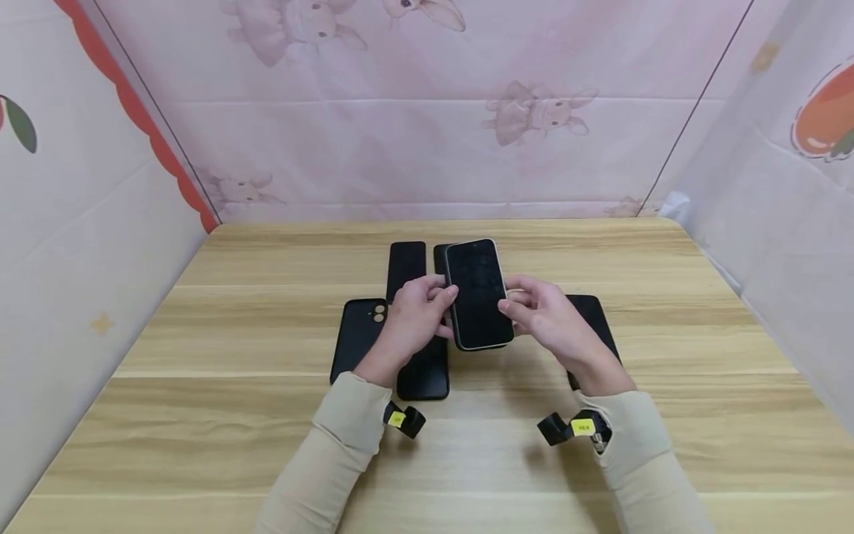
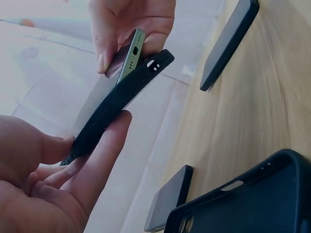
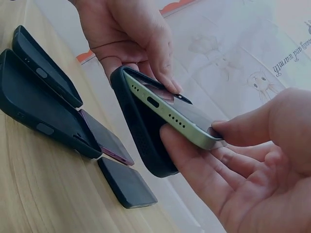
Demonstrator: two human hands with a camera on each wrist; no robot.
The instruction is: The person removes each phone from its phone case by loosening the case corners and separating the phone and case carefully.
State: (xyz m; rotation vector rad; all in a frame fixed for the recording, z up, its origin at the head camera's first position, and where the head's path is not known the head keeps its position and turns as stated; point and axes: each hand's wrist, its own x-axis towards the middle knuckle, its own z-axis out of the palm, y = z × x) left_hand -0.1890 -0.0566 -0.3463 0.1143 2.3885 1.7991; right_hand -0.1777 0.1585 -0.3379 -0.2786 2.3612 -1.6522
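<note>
Both hands are raised over the table around a dark-screened smartphone (image 1: 479, 297) with a pale green frame and a black phone case (image 3: 141, 128). My left hand (image 1: 415, 314) grips the case along its side, thumb at the screen edge. With thumb and fingers, my right hand (image 1: 548, 317) pinches the phone's other long side. At the charging-port end, the phone stands tilted out of the case, leaving a wedge-shaped gap in the right wrist view. Toward the far end, phone and case come together, and the left fingers partly cover that area.
On the wooden table (image 1: 200, 415), a black case with two camera holes (image 1: 356, 337) lies left, beside another black case (image 1: 425, 373). A dark phone (image 1: 405, 268) lies behind them. Another dark slab (image 1: 596, 319) lies right, partly behind the right wrist.
</note>
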